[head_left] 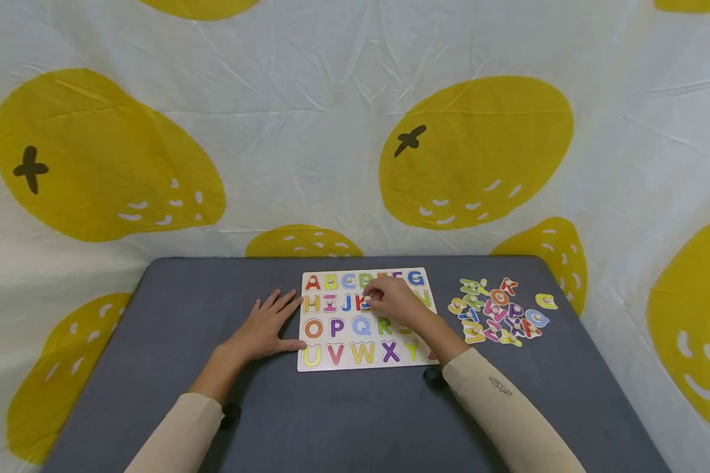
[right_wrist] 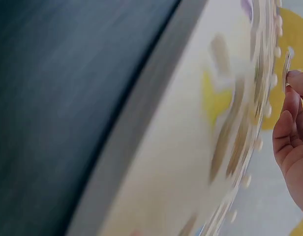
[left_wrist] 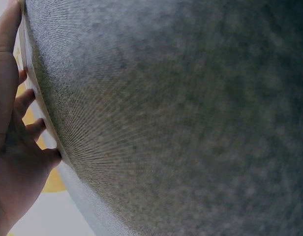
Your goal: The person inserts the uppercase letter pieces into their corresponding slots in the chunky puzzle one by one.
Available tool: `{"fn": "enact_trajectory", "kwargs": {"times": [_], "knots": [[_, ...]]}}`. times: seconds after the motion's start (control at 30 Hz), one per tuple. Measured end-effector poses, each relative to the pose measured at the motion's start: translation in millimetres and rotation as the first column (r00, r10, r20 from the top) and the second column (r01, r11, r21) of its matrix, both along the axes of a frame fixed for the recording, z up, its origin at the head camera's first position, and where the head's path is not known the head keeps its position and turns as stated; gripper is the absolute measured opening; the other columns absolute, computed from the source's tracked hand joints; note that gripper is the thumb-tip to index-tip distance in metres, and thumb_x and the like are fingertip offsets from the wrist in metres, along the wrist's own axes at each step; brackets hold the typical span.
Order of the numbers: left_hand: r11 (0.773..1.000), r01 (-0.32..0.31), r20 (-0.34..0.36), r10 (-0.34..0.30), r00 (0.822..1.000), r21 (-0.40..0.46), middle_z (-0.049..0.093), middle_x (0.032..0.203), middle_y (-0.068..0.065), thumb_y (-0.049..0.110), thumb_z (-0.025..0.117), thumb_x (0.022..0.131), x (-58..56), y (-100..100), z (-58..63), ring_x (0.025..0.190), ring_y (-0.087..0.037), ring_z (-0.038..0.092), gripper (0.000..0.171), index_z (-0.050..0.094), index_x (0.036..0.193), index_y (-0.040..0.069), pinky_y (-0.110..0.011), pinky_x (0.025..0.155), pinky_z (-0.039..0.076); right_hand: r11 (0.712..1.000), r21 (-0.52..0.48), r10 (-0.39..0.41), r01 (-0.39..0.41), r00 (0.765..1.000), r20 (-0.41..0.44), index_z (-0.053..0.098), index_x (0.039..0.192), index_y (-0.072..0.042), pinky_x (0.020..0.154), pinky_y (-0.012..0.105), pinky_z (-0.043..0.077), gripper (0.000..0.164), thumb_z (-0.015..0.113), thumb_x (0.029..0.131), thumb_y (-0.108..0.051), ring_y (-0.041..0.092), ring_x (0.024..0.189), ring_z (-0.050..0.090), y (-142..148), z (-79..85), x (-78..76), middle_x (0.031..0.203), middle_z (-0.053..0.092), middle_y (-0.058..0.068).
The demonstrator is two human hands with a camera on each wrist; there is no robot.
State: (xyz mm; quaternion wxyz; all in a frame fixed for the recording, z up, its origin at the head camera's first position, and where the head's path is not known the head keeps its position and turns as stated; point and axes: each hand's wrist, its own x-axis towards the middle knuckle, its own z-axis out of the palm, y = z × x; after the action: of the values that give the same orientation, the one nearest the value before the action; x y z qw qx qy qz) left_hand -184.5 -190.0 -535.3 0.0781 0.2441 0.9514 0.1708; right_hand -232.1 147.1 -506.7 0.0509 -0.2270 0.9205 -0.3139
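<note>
A wooden alphabet puzzle board [head_left: 347, 341] lies on the table. My left hand [head_left: 263, 332] rests palm down beside its left edge, fingers spread, with the thumb and a fingertip touching that edge. My right hand [head_left: 398, 302] is above the board's second row by the K place, covering several letters. Its thumb and finger pinch a thin letter puzzle piece [right_wrist: 287, 66], seen edge-on in the right wrist view; which letter it is cannot be made out. Pegged letters such as the A [head_left: 312, 282] and the H [head_left: 311, 303] sit in the upper rows.
Loose letter pieces [head_left: 497, 312] lie in an overlapping pile right of the board. One yellow letter piece [head_left: 545, 301] lies apart, farther right. The dark grey table [head_left: 355, 420] ends at a white curtain [head_left: 307, 157] with yellow fruit prints.
</note>
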Motion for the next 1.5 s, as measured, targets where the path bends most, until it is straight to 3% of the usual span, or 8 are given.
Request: {"fn": "enact_trajectory", "kwargs": {"times": [0.33, 0.6, 0.87, 1.2, 1.5], "knots": [[1.0, -0.004, 0.008, 0.004, 1.0, 0.005, 0.028, 0.171, -0.01, 0.068, 0.075, 0.083, -0.2, -1, -2.5, 0.158, -0.045, 0.017, 0.104, 0.031, 0.164, 0.019, -0.076, 0.118, 0.017, 0.996, 0.076, 0.047, -0.049, 0.999, 0.019, 0.077, 0.101, -0.012, 0.075, 0.026, 0.051, 0.007, 0.072, 0.096, -0.012, 0.01, 0.079, 0.056, -38, -4.8, -6.9, 0.087, 0.066, -0.002], [1.0, -0.012, 0.008, 0.012, 1.0, 0.011, 0.029, 0.17, -0.011, 0.066, 0.076, 0.083, 1.4, 0, 1.2, 0.158, -0.045, 0.018, 0.103, 0.033, 0.164, 0.019, -0.076, 0.118, 0.017, 0.987, 0.152, 0.048, -0.049, 0.999, 0.014, 0.077, 0.101, -0.012, 0.075, 0.027, 0.049, 0.008, 0.072, 0.096, -0.012, 0.013, 0.08, 0.054, -48, -4.4, -9.1, 0.088, 0.066, -0.001], [1.0, -0.007, -0.004, 0.007, 1.0, 0.014, 0.031, 0.169, -0.013, 0.066, 0.075, 0.084, 1.6, 0, 3.3, 0.156, -0.048, 0.02, 0.102, 0.035, 0.163, 0.016, -0.077, 0.117, 0.019, 0.987, 0.149, 0.053, -0.055, 0.998, 0.013, 0.076, 0.102, -0.01, 0.075, 0.028, 0.047, 0.008, 0.072, 0.095, -0.012, 0.014, 0.081, 0.052, -49, -5.0, -7.9, 0.089, 0.064, 0.001], [1.0, -0.007, 0.003, 0.007, 1.0, 0.009, 0.03, 0.169, -0.013, 0.065, 0.076, 0.083, 2.3, 0, 3.6, 0.157, -0.047, 0.019, 0.102, 0.034, 0.163, 0.016, -0.077, 0.117, 0.018, 0.998, 0.049, 0.028, -0.028, 1.0, 0.003, 0.077, 0.11, -0.008, 0.078, 0.029, 0.052, 0.016, 0.074, 0.095, -0.012, 0.013, 0.085, 0.06, -26, 2.6, -1.7, 0.094, 0.068, 0.001], [1.0, 0.002, 0.0, -0.002, 1.0, 0.006, 0.031, 0.169, -0.015, 0.065, 0.076, 0.083, 1.7, 1, 2.8, 0.156, -0.048, 0.02, 0.103, 0.035, 0.163, 0.015, -0.077, 0.116, 0.018, 0.995, -0.022, -0.1, 0.099, 0.994, -0.044, 0.076, 0.114, -0.006, 0.078, 0.035, 0.054, 0.02, 0.074, 0.096, -0.014, 0.017, 0.089, 0.063, 43, 12.3, 5.7, 0.102, 0.069, 0.005]]}}
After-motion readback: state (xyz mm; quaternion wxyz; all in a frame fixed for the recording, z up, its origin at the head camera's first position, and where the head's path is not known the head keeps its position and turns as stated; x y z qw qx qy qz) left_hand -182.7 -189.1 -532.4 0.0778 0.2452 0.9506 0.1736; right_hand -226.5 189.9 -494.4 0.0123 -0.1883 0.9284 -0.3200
